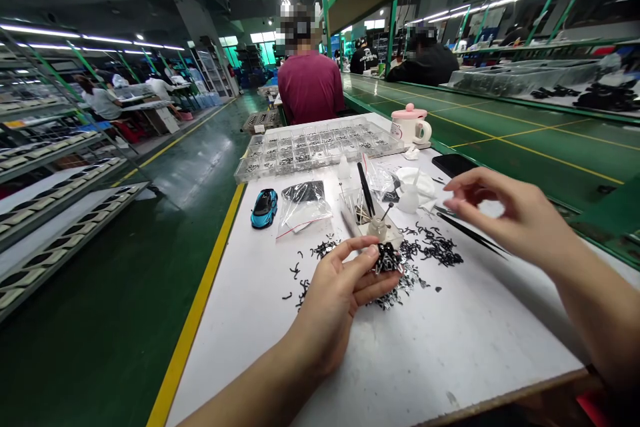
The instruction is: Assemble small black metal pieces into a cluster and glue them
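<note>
In the head view, the left hand [330,307] is holding a black clump [387,258] of small, tangled parts out over the desk [465,353]. Its fingers [363,273] are pressed together and curving under the clump, with the thumb [356,255] closing on it from the far side, so the clump is sitting right at the fingertips. The clump is showing no clear long axis.

The right hand [515,220] is hovering to the right of it, empty, with its fingers [463,187] spread and loosely curled, pointing left toward the clump. The left hand is clearly the nearer of the two to the clump, and a wide gap is separating the hands.

Just under the right hand, a pair of tweezers [470,233] is lying on the desk, its long axis running from far left to near right. More black parts [435,248] are lying scattered around the left hand.

Farther along the desk, a small glass bottle [377,228] is standing in a clear holder, and a plastic bag [303,207] is lying beside a blue toy car [264,208]. A compartment tray [315,147] is sitting at the far end near a lidded mug [410,125]. Beyond the desk, a person in a maroon shirt [310,87] is sitting with their back turned.
</note>
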Motion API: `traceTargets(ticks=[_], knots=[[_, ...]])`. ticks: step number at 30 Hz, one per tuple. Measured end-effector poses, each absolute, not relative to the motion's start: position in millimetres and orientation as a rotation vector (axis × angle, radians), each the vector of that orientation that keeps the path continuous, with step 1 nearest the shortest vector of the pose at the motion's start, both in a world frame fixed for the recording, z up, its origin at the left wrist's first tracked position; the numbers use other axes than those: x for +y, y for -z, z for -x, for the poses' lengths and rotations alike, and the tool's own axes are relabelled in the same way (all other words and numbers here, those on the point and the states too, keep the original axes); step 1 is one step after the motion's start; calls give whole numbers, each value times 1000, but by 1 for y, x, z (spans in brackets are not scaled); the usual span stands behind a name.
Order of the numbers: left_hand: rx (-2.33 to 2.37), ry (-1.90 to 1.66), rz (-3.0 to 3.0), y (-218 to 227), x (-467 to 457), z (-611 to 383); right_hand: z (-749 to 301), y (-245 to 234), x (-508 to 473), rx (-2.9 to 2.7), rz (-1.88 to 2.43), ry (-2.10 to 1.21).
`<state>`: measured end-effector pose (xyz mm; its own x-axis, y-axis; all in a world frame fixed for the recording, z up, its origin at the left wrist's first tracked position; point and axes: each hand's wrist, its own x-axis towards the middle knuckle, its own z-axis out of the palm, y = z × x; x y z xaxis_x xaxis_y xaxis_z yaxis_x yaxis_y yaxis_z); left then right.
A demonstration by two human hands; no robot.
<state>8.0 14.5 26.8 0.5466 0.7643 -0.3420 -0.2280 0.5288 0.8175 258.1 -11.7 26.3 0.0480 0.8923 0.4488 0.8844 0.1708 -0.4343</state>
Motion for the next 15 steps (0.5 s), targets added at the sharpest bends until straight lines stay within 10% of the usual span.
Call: traceTargets(ticks=[15], knots=[[693, -547, -800, -17, 8, -13, -195, -18, -44, -2322, 1053, 319]])
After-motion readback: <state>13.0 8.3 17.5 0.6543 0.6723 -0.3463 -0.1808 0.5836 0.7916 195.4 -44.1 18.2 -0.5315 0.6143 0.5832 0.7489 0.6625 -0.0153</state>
